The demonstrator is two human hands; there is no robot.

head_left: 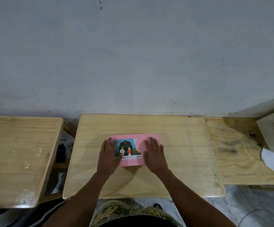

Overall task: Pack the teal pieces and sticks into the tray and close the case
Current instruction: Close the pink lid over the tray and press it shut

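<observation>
A pink case [139,138] lies shut and flat on the middle wooden table [182,145], with a picture label on its lid. My left hand [108,156] rests flat on the case's left part, fingers straight. My right hand [154,154] lies flat on its right part, fingers straight too. No teal pieces, sticks or tray show; the lid hides whatever is inside.
A second wooden table [18,158] stands to the left across a narrow gap. On the right table [241,161] sit a pale cardboard box [273,133] and a white paper scrap [269,158]. A grey wall rises right behind the tables.
</observation>
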